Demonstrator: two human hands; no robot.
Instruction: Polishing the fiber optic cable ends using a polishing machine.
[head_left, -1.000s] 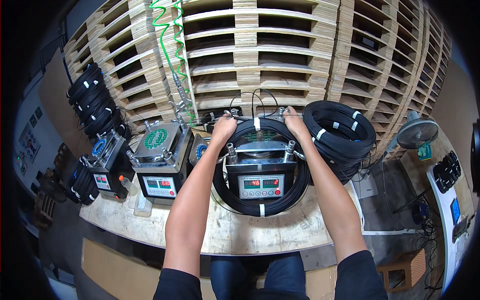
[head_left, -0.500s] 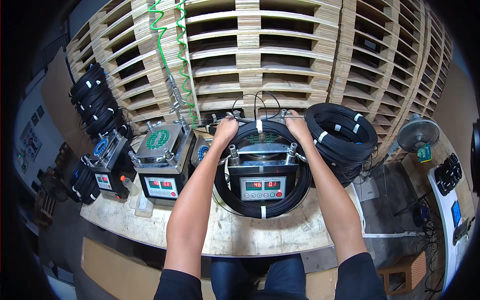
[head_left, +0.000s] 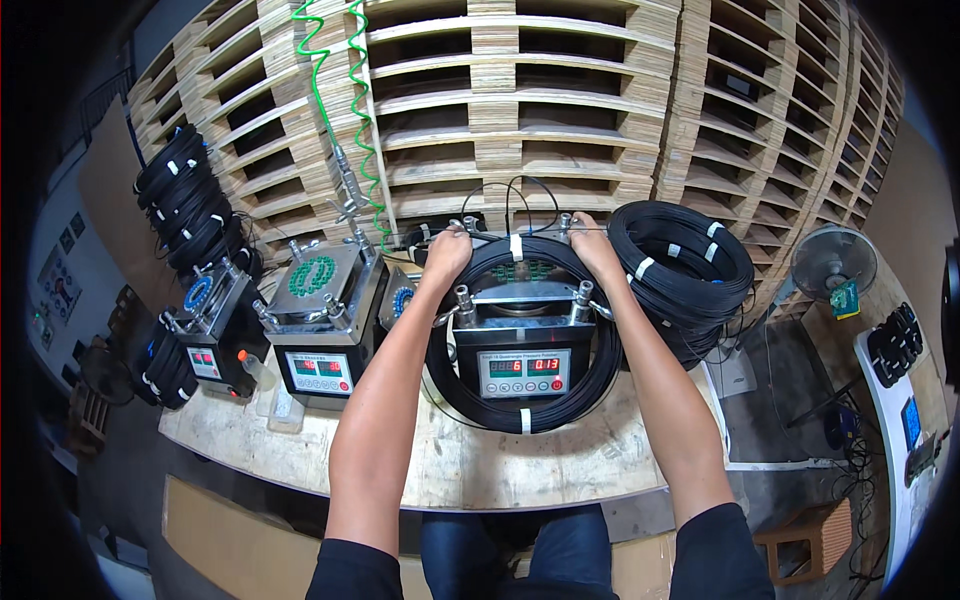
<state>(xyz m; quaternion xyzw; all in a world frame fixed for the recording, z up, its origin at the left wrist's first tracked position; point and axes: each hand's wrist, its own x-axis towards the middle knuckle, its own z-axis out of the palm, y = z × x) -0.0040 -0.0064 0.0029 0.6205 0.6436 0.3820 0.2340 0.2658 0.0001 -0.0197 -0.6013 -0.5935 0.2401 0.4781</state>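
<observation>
A box-shaped polishing machine (head_left: pixel 526 335) with a red-digit display stands before me on the bench. A coil of black cable (head_left: pixel 575 408), bound with white ties, lies around its body and over its top. My left hand (head_left: pixel 448 255) is closed at the machine's rear left corner post, its fingers wrapped on the clamp lever there. Opposite it, my right hand (head_left: pixel 592 247) is closed on the clamp lever at the rear right post. Both levers are mostly hidden by my fingers. Two front clamp posts (head_left: pixel 583 300) show bare metal levers. Thin black cables loop up behind the plate.
To the left stand two similar machines (head_left: pixel 318 330), with a small orange-capped bottle (head_left: pixel 250 362) between them. Stacked cable coils (head_left: pixel 680 270) rise at the right, others at far left. Wooden pallets (head_left: pixel 500 110) wall the back. A fan (head_left: pixel 833 265) stands at the right; green air hoses (head_left: pixel 320 70) hang down.
The red digits on the middle machine's display have changed. My hands stay at the rear corners, the left a touch further left. The coil keeps its place.
</observation>
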